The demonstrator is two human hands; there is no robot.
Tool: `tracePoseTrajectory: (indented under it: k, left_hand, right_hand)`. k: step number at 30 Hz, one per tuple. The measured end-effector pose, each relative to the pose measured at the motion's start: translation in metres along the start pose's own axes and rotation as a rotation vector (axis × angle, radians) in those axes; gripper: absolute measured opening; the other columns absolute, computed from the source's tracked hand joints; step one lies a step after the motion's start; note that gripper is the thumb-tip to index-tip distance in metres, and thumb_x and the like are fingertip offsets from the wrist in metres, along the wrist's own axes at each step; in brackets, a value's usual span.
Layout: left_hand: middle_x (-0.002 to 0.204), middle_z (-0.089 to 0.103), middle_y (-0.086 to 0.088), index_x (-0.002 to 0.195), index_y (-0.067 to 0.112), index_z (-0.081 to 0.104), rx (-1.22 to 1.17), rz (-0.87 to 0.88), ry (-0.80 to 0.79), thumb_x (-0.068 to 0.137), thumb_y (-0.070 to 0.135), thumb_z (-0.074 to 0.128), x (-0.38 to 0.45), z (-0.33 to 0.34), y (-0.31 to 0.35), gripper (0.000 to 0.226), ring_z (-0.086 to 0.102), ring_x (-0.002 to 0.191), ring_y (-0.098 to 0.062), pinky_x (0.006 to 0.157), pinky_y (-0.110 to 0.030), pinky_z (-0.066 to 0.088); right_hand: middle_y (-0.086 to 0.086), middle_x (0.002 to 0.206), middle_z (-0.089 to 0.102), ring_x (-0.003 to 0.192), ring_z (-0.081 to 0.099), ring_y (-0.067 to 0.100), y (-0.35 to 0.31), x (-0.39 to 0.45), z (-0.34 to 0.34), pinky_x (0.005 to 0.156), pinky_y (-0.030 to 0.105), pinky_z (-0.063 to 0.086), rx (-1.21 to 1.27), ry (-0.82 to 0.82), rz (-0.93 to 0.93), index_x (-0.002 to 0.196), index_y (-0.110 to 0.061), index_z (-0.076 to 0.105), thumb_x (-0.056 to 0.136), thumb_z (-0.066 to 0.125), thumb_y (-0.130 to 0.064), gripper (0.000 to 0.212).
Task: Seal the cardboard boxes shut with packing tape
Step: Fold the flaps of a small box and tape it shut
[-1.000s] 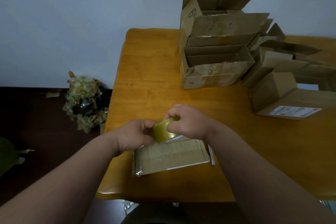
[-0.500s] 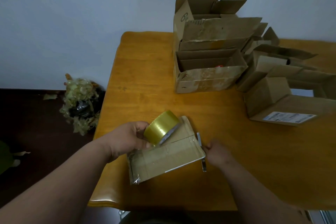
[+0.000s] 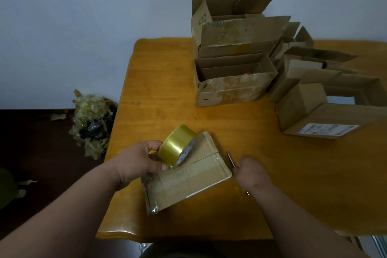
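My left hand [image 3: 138,161] gripped the yellowish roll of clear packing tape [image 3: 178,145] over the flat brown cardboard box [image 3: 188,178] beneath it. To its right, my right hand [image 3: 250,173] curled around a thin metal blade [image 3: 230,159].

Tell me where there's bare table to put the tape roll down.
Bare wood lies between the flat box and the open box, and along the table left edge. Right of the right hand is open too. The far right corner is crowded with boxes. The left hand holds the tape roll.
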State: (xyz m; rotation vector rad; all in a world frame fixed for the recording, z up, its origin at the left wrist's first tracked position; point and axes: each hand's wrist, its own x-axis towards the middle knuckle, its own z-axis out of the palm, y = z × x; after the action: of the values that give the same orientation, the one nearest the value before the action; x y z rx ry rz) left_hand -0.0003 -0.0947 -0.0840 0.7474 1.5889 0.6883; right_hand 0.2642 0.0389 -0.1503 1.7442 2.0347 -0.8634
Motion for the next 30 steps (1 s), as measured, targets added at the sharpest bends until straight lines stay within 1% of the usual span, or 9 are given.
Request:
tracePoseTrajectory:
  k: [3, 7, 10, 13, 17, 20, 23, 26, 30]
  left_hand:
    - [0.102, 0.075, -0.005, 0.106, 0.023, 0.072, 0.046, -0.002, 0.019, 0.081, -0.005, 0.073, -0.001, 0.000, 0.000, 0.037, 0.069, 0.099, -0.025, 0.092, -0.044, 0.054]
    - [0.096, 0.075, -0.004, 0.109, 0.026, 0.071, 0.131, 0.010, 0.023, 0.080, 0.003, 0.077, -0.001, -0.001, 0.003, 0.037, 0.070, 0.091, -0.021, 0.090, -0.044, 0.056]
    - [0.101, 0.075, -0.005, 0.110, 0.024, 0.071, 0.102, 0.002, 0.009, 0.080, 0.003, 0.077, -0.002, -0.003, 0.006, 0.037, 0.069, 0.096, -0.025, 0.089, -0.046, 0.055]
    - [0.097, 0.076, -0.002, 0.106, 0.025, 0.072, 0.061, 0.007, -0.002, 0.080, 0.001, 0.076, -0.003, -0.004, 0.008, 0.036, 0.069, 0.091, -0.020, 0.074, -0.034, 0.054]
    - [0.085, 0.076, 0.002, 0.103, 0.023, 0.071, 0.001, 0.011, -0.023, 0.081, -0.003, 0.074, -0.007, -0.003, 0.008, 0.034, 0.071, 0.073, -0.010, 0.056, -0.020, 0.051]
    - [0.089, 0.077, -0.001, 0.103, 0.023, 0.070, -0.018, 0.016, -0.028, 0.081, -0.003, 0.073, -0.007, -0.004, 0.008, 0.034, 0.072, 0.077, -0.015, 0.057, -0.024, 0.053]
    - [0.094, 0.076, -0.006, 0.105, 0.021, 0.070, -0.035, 0.015, -0.030, 0.081, -0.003, 0.073, -0.007, -0.004, 0.007, 0.034, 0.072, 0.079, -0.019, 0.056, -0.025, 0.053]
    - [0.098, 0.076, -0.008, 0.105, 0.020, 0.071, -0.044, 0.017, -0.026, 0.081, -0.002, 0.074, -0.007, -0.006, 0.006, 0.033, 0.071, 0.084, -0.023, 0.058, -0.025, 0.052]
    - [0.100, 0.075, -0.009, 0.108, 0.019, 0.070, -0.057, 0.011, -0.031, 0.081, -0.002, 0.073, -0.006, -0.008, 0.005, 0.034, 0.070, 0.084, -0.023, 0.057, -0.025, 0.051]
  right_hand:
    - [0.010, 0.098, 0.064, 0.092, 0.063, 0.027, 0.005, -0.006, -0.007, 0.073, 0.032, 0.047, 0.148, 0.052, 0.001, 0.096, -0.010, 0.057, 0.100, 0.047, -0.022, 0.017]
    - [0.009, 0.096, 0.065, 0.074, 0.066, 0.016, -0.002, -0.024, -0.023, 0.056, 0.025, 0.047, 0.763, 0.091, 0.028, 0.113, -0.016, 0.048, 0.102, 0.045, -0.015, 0.010]
    - [0.009, 0.089, 0.064, 0.069, 0.055, 0.017, -0.013, -0.043, -0.037, 0.057, 0.027, 0.044, 1.041, -0.050, -0.038, 0.120, -0.019, 0.051, 0.102, 0.045, -0.010, 0.022]
    - [0.007, 0.078, 0.060, 0.065, 0.050, 0.014, -0.025, -0.062, -0.046, 0.056, 0.025, 0.043, 1.262, -0.288, -0.126, 0.116, -0.005, 0.061, 0.099, 0.044, 0.000, 0.025]
    - [0.007, 0.076, 0.059, 0.062, 0.052, 0.014, -0.038, -0.084, -0.044, 0.054, 0.026, 0.046, 1.229, -0.426, -0.232, 0.117, -0.004, 0.060, 0.101, 0.043, -0.004, 0.024]
    - [0.008, 0.075, 0.058, 0.056, 0.048, 0.014, -0.045, -0.091, -0.035, 0.048, 0.027, 0.037, 1.091, -0.417, -0.252, 0.119, -0.014, 0.056, 0.105, 0.041, -0.019, 0.022]
    - [0.007, 0.070, 0.056, 0.054, 0.042, 0.012, -0.046, -0.090, -0.024, 0.048, 0.027, 0.028, 1.135, -0.367, -0.183, 0.116, -0.010, 0.060, 0.105, 0.039, -0.029, 0.031]
    - [0.006, 0.072, 0.057, 0.060, 0.045, 0.013, -0.046, -0.090, -0.017, 0.053, 0.027, 0.036, 1.240, -0.340, -0.129, 0.112, -0.002, 0.064, 0.105, 0.039, -0.023, 0.034]
    - [0.010, 0.080, 0.059, 0.066, 0.057, 0.017, -0.046, -0.093, -0.013, 0.059, 0.029, 0.047, 1.310, -0.371, -0.171, 0.106, -0.002, 0.058, 0.102, 0.045, -0.012, 0.017]
